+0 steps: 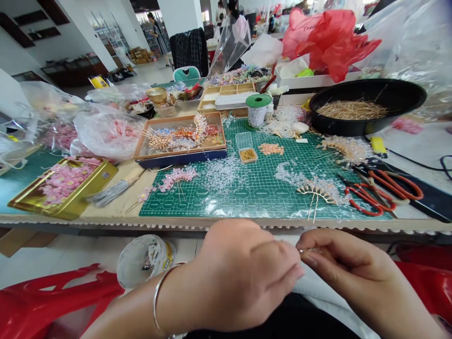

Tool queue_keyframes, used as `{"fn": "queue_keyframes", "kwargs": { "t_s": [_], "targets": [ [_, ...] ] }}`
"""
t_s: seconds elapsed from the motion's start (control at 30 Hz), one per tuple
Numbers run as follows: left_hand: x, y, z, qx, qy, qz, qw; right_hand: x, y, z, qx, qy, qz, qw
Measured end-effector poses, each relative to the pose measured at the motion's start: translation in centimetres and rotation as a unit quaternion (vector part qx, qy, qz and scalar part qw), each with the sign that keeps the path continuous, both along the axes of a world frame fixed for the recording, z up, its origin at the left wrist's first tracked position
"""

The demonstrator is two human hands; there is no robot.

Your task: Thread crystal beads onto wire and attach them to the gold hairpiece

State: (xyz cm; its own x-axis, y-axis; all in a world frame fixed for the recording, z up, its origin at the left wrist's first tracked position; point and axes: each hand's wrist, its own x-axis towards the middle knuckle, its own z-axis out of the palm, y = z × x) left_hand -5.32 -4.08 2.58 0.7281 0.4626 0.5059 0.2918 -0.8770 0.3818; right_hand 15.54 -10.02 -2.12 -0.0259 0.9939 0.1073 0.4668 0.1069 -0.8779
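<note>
My left hand (243, 273) is curled closed below the table's front edge, with a silver bangle on the wrist. My right hand (339, 263) is pinched shut, its fingertips meeting those of the left. A tiny shiny piece (302, 251) sits between the two sets of fingertips; it is too small to name. Both hands hover over my lap, in front of the green cutting mat (247, 188). On the mat nearest my hands lies a gold fan-shaped hairpin (315, 193) amid clear beads.
Red-handled pliers and scissors (377, 190) lie at the mat's right. A black bowl of straw-like pins (363, 106), a wire spool (257, 110), a tray of beaded ornaments (181, 136), a gold tin of pink flowers (63, 186) and plastic bags crowd the table. People stand far behind.
</note>
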Motion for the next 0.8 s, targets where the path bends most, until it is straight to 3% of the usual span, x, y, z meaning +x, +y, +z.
{"fn": "queue_keyframes", "kwargs": {
  "t_s": [0.17, 0.3, 0.4, 0.6, 0.8],
  "targets": [
    [0.6, -1.9, -1.0, 0.129, 0.025, 0.055, 0.990, -0.4, -0.1, 0.4, 0.124, -0.077, -0.061, 0.987],
    [1.2, -2.3, -2.0, 0.161, 0.016, 0.054, 0.985, -0.7, -0.5, -0.3, 0.171, -0.130, -0.073, 0.974],
    [1.2, -2.0, -1.7, 0.097, 0.017, 0.022, 0.995, -0.9, -0.7, -0.6, 0.194, -0.132, -0.067, 0.970],
    [0.5, -1.4, 0.1, -0.159, -0.017, -0.006, 0.987, -0.6, -1.3, -0.1, 0.178, -0.100, -0.057, 0.977],
    [-0.1, -1.2, 0.3, -0.260, 0.009, -0.025, 0.965, -0.3, -1.6, 0.3, 0.163, -0.091, -0.044, 0.981]
  ]
}}
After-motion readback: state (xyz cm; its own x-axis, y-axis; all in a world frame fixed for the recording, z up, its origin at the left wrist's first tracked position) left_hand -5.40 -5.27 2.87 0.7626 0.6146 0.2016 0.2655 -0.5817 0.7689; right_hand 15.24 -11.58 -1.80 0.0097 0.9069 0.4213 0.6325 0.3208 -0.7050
